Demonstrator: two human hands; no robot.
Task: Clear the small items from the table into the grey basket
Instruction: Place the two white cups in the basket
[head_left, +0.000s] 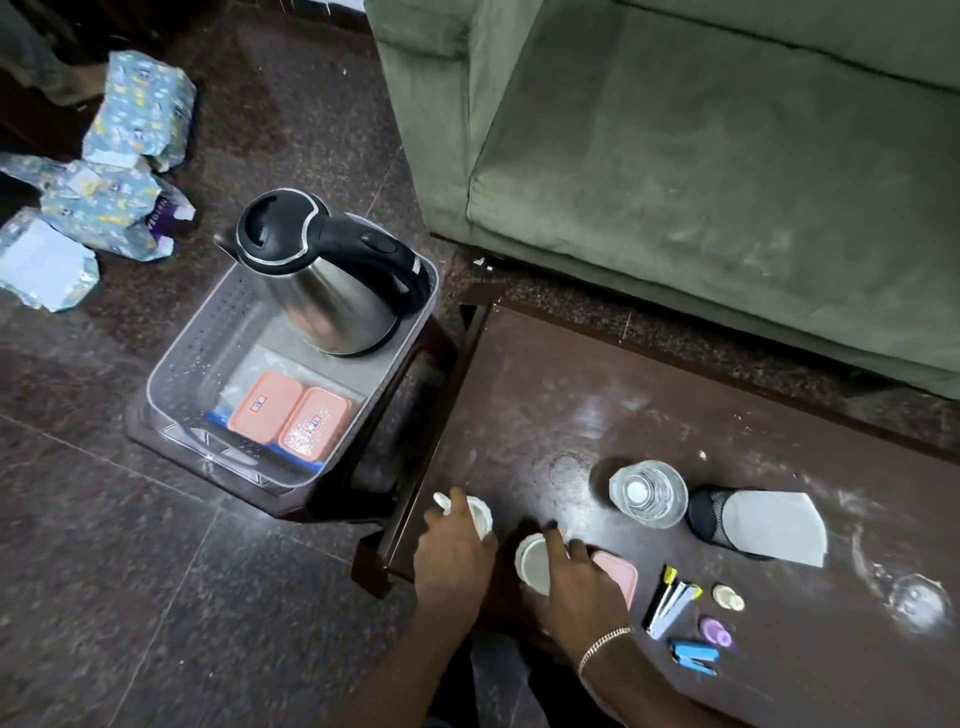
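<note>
Hands at the table's (649, 395) near-left corner. We saw the left hand (454, 551) curled over a small white cup (480, 512) at the table's 8 o'clock edge, fingers wrapping its side; whether the cup had left the surface we could not tell. The right hand (576, 582) lay on a second white cup (535, 564), fingers spread across its rim and thumb side hidden, so we could not tell whether the grip had closed. A pink box (621, 574) sat touching that hand at its 3 o'clock. The basket (208, 332) stood on a low stool off the table, at 10 o'clock from the hands, already holding a kettle (332, 280) and two orange boxes (288, 415). Still on the table, at 3 to 4 o'clock from the right hand: a glass (649, 493), a mesh holder (714, 514), pens (670, 603) and a blue clip (693, 657). We judged the cups light, rigid and likely brittle, with smooth walls; a wrap around the side under the rim should hold each better than a rim pinch. We judged the glass the heaviest and most fragile, best taken alone around its wall.
</note>
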